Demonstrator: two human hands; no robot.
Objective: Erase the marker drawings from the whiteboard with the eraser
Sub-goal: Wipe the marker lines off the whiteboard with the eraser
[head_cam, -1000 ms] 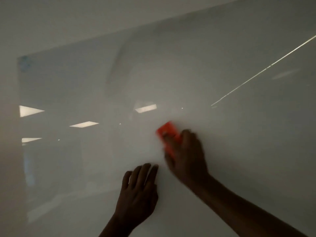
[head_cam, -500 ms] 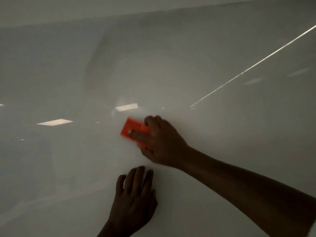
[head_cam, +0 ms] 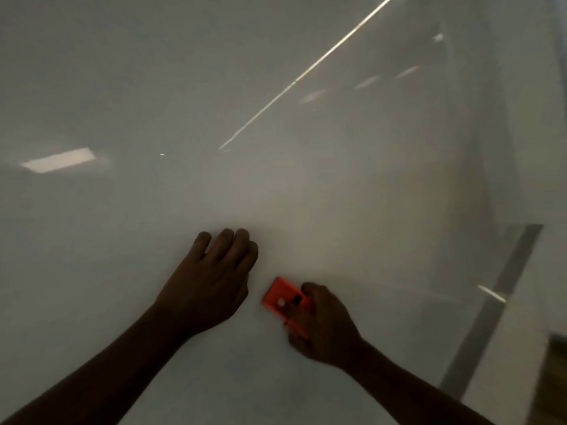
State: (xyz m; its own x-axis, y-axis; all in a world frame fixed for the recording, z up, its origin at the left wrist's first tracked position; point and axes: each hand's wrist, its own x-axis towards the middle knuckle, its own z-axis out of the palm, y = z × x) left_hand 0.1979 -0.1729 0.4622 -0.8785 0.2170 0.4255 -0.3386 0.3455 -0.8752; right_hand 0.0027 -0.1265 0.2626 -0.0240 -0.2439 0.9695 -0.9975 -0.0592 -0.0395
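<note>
A glossy white whiteboard (head_cam: 276,118) fills nearly the whole view, and I see no marker drawing on the part that shows. My right hand (head_cam: 325,326) grips an orange-red eraser (head_cam: 283,299) and presses it flat on the board, low and right of centre. The eraser's right end is hidden under my fingers. My left hand (head_cam: 211,280) rests flat on the board just left of the eraser, fingers together and pointing up, holding nothing.
Ceiling lights reflect on the board: a bright rectangle (head_cam: 58,161) at the left and a thin diagonal streak (head_cam: 306,72) toward the top right. A dark strip (head_cam: 497,305) runs diagonally at the right edge, beside a pale wall.
My right hand has swept the eraser down and to the right, from above my left hand to a spot beside it. The view has shifted right; my left hand stays flat on the board.
</note>
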